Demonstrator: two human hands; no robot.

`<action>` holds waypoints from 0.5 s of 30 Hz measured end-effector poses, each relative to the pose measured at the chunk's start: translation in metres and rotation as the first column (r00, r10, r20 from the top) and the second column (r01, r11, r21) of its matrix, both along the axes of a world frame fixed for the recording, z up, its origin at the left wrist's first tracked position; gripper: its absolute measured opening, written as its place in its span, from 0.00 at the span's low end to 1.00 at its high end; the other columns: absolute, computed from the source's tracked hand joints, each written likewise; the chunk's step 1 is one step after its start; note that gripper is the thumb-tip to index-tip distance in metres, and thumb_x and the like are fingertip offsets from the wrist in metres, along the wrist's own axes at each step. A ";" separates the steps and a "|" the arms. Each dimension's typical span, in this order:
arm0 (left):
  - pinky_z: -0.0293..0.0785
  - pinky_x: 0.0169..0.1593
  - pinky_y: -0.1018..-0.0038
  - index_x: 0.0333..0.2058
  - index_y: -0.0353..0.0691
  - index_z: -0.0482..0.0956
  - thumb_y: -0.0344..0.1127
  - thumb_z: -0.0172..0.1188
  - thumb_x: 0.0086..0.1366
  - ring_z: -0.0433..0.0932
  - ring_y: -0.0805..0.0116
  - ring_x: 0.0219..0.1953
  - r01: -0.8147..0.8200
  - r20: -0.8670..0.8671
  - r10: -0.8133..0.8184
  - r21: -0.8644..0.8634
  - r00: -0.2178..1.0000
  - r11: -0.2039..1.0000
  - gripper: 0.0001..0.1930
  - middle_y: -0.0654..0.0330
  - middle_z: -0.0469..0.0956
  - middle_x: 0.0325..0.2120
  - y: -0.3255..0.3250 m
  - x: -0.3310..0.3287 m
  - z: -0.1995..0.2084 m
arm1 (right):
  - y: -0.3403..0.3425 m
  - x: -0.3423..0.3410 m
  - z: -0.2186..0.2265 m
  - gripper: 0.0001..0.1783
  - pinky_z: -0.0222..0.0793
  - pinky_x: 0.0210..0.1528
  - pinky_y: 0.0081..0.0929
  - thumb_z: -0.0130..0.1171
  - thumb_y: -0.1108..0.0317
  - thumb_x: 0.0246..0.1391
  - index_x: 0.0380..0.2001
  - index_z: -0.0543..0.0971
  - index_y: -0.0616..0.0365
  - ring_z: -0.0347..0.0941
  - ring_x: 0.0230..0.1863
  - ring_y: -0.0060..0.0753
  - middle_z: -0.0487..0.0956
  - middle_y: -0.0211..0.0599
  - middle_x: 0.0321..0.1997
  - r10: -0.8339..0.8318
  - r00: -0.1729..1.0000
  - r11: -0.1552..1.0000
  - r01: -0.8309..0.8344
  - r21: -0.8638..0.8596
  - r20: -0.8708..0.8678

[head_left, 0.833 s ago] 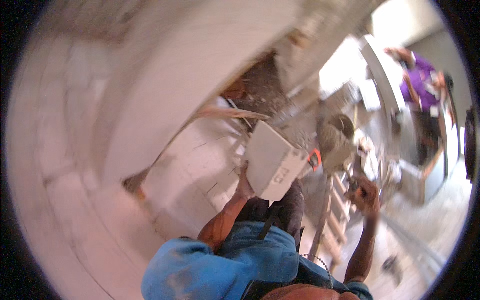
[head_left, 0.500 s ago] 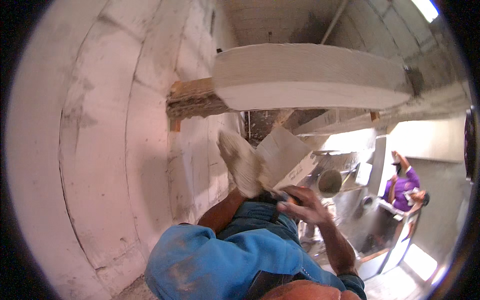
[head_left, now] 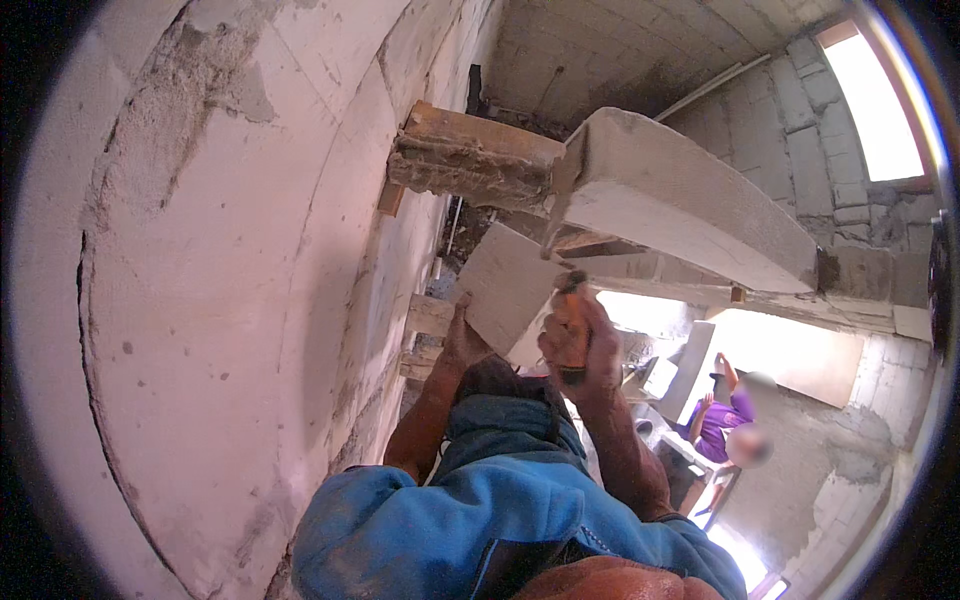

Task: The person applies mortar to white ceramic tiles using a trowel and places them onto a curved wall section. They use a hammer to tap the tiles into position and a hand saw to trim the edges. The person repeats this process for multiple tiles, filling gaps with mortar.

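Observation:
My right hand (head_left: 585, 345) is wrapped round the orange and black handle of a trowel (head_left: 574, 320), raised in front of my chest. Its thin blade, seen nearly edge-on, reaches up to the left end of a long pale block (head_left: 690, 205). Beside that end, a wooden board (head_left: 490, 128) with rough grey mortar (head_left: 470, 168) along it runs to the wall. My left hand (head_left: 462, 335) grips the left edge of a flat pale slab (head_left: 505, 283), held tilted below the mortar. The fingers behind the slab are partly hidden.
A tall pale block wall (head_left: 230, 260) rises close on my left. A person in a purple shirt (head_left: 722, 425) is lower down at the right, one arm raised. A bright window opening (head_left: 875, 105) is at the upper right.
The trowel has gone from low by the slab up to the block's end, its blade turned edge-on. The slab has shifted left, and my left hand now shows at its edge. My view has turned.

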State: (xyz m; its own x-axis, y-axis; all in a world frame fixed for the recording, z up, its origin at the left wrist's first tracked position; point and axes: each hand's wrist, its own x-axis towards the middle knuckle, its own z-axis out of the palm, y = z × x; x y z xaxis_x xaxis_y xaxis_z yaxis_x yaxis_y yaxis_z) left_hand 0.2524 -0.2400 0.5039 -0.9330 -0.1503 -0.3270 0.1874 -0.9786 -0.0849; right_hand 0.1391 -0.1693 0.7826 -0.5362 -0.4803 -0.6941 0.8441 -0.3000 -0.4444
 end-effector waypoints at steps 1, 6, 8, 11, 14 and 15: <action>0.63 0.66 0.48 0.71 0.46 0.50 0.66 0.47 0.68 0.62 0.49 0.67 0.010 0.007 -0.010 0.008 1.000 1.000 0.42 0.53 0.58 0.68 -0.002 0.002 -0.005 | 0.009 -0.008 0.005 0.12 0.62 0.17 0.18 0.50 0.57 0.69 0.41 0.72 0.54 0.64 0.18 0.16 0.71 0.26 0.29 0.112 0.991 0.969 -0.126 -0.214 -0.074; 0.64 0.65 0.46 0.71 0.46 0.51 0.65 0.51 0.66 0.63 0.48 0.67 0.072 0.034 -0.073 0.025 0.997 0.997 0.43 0.51 0.60 0.67 -0.003 0.016 -0.012 | 0.017 -0.013 0.038 0.20 0.57 0.13 0.13 0.43 0.56 0.72 0.53 0.70 0.63 0.61 0.14 0.12 0.68 0.26 0.25 0.068 0.998 0.933 -0.067 -0.354 -0.010; 0.66 0.64 0.46 0.71 0.46 0.51 0.64 0.53 0.66 0.64 0.49 0.66 0.086 0.062 -0.089 0.049 0.994 0.995 0.43 0.51 0.61 0.67 0.001 0.020 -0.019 | 0.027 -0.016 0.049 0.20 0.56 0.13 0.14 0.42 0.57 0.72 0.54 0.69 0.64 0.61 0.14 0.13 0.68 0.27 0.25 0.077 0.997 0.919 -0.080 -0.387 -0.023; 0.68 0.62 0.46 0.70 0.46 0.53 0.63 0.54 0.66 0.65 0.49 0.65 0.095 0.084 -0.102 0.086 0.991 0.992 0.42 0.52 0.62 0.66 0.008 0.021 -0.027 | 0.054 -0.008 0.047 0.26 0.59 0.14 0.19 0.47 0.54 0.69 0.56 0.68 0.68 0.64 0.14 0.19 0.70 0.30 0.26 0.098 0.995 0.910 -0.104 -0.402 -0.035; 0.69 0.61 0.47 0.70 0.46 0.54 0.63 0.53 0.66 0.65 0.49 0.65 0.112 0.095 -0.121 0.092 0.988 0.989 0.42 0.53 0.63 0.66 0.012 0.022 -0.033 | 0.090 0.005 0.039 0.30 0.61 0.15 0.24 0.49 0.51 0.66 0.57 0.67 0.70 0.63 0.14 0.23 0.72 0.34 0.28 0.115 0.967 0.972 -0.156 -0.175 -0.226; 0.69 0.61 0.48 0.70 0.46 0.54 0.63 0.53 0.67 0.65 0.49 0.65 0.110 0.095 -0.119 0.099 0.988 0.989 0.41 0.53 0.63 0.66 0.013 0.023 -0.032 | 0.106 0.004 0.022 0.28 0.60 0.13 0.23 0.46 0.54 0.68 0.57 0.65 0.70 0.62 0.12 0.22 0.71 0.35 0.28 0.147 0.935 0.985 -0.169 -0.041 -0.323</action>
State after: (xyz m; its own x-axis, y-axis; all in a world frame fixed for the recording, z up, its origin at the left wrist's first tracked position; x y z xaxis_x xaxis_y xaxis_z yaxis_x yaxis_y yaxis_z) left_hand 0.2755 -0.2268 0.4717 -0.9040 -0.0090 -0.4274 0.0869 -0.9827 -0.1633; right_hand 0.1435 -0.0637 0.8047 -0.6366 -0.6164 -0.4635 0.7011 -0.2122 -0.6808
